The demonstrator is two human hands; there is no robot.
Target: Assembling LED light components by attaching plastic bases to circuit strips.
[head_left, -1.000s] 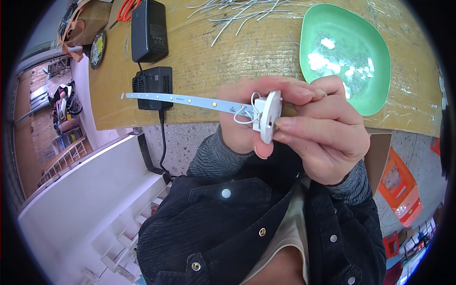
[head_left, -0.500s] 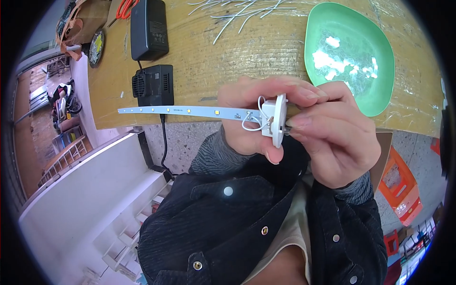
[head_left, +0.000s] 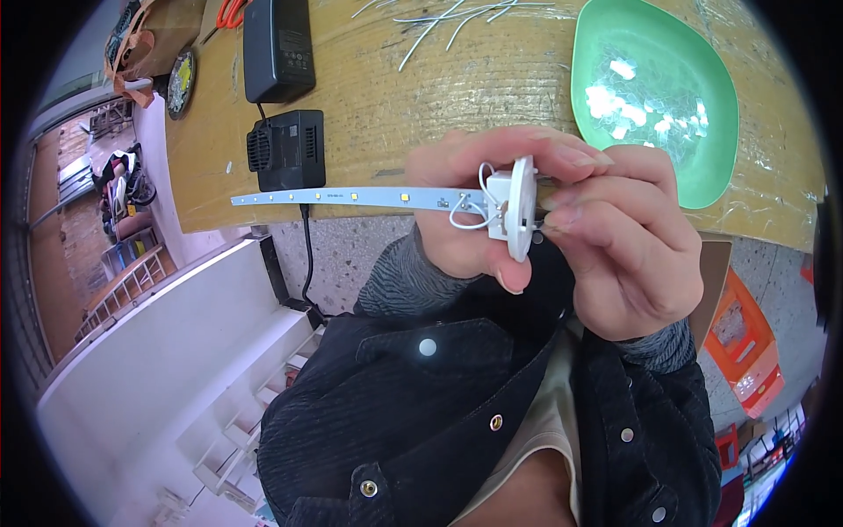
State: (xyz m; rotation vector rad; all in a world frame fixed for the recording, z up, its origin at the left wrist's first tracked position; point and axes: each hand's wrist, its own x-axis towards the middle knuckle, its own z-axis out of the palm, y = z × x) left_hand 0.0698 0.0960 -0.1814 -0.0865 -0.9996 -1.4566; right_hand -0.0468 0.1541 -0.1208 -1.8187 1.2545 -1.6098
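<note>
In front of my chest, my left hand [head_left: 461,241] grips a round white end cap [head_left: 522,215] between fingers and thumb. A narrow LED strip [head_left: 378,199] runs out leftward from the cap, its small yellowish LEDs facing up. Two thin white wires [head_left: 457,218] loop between the strip and the cap's inner block. My right hand [head_left: 637,250] is closed in a pinch at the cap's outer face, by a small slot. A tiny shiny piece shows at those fingertips, too small to name.
On the wooden table [head_left: 378,105] lie several loose white wires [head_left: 430,35]. A green tray [head_left: 733,132] with small clear pieces stands at the right. Two black power adapters [head_left: 279,53] and a cord are at the left. An orange stool [head_left: 742,342] stands on the floor at right.
The cap has turned slightly, so more of its outer face shows. Both hands stay in nearly the same hold, and the whole view has shifted a little.
</note>
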